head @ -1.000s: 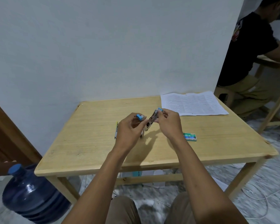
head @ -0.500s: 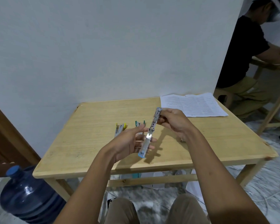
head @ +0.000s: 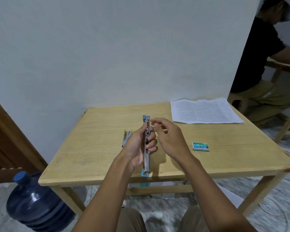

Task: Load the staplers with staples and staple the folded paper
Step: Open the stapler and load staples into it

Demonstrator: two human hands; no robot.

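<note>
My left hand [head: 137,144] grips a blue stapler [head: 146,162] that is swung fully open into one long metal strip above the wooden table [head: 94,148]. My right hand [head: 170,139] hovers just right of the stapler's far end, fingers loosely curled and apart, holding nothing that I can see. A yellow stapler [head: 127,137] lies on the table left of my left hand. A green staple box [head: 200,146] lies shut to the right. The printed paper [head: 204,111] rests flat at the table's far right corner.
A white wall stands directly behind the table. A large blue water bottle [head: 35,203] sits on the floor at the left. Another person in a black shirt [head: 261,52] sits at a second table at the right. Cables lie on the floor.
The stapler has passed from my right hand into my left, now held upright in line with my view. My right hand has let go and drawn slightly right.
</note>
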